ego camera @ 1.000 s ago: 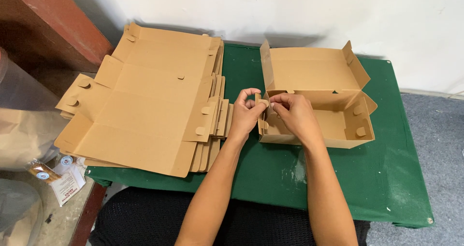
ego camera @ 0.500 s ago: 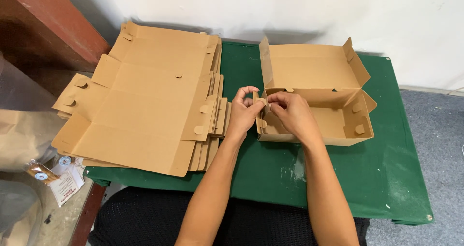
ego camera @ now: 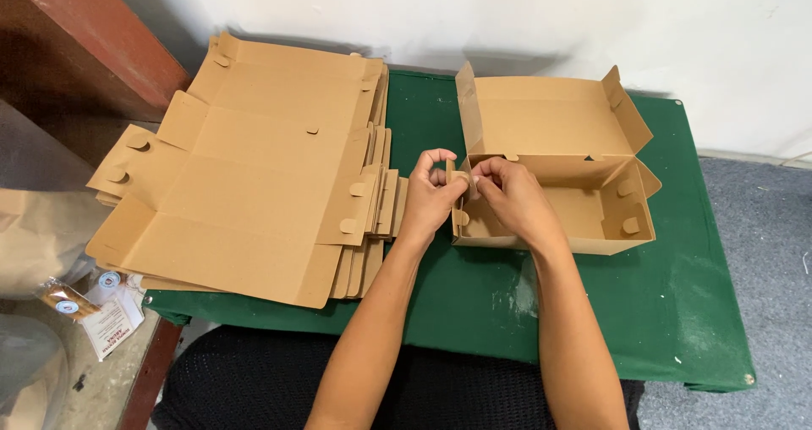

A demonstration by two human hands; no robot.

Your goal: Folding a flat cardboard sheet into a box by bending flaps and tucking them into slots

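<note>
A brown cardboard box (ego camera: 584, 210) stands half folded on the green table (ego camera: 677, 312), its lid flap raised at the back. My left hand (ego camera: 431, 195) pinches the box's left end flap from outside. My right hand (ego camera: 512, 197) presses the same flap and its tab from the inside, fingers curled over the left wall. Both hands meet at the box's near left corner. The right end flaps with round tabs stand loosely upright.
A stack of flat unfolded cardboard box blanks (ego camera: 254, 176) covers the table's left half, overhanging its edge. Plastic bags with packets (ego camera: 76, 303) lie at the lower left. A white wall is behind; grey floor (ego camera: 770, 227) lies to the right.
Both hands have stayed at the box's left end, fingers shifting slightly on the flap. The box has barely moved.
</note>
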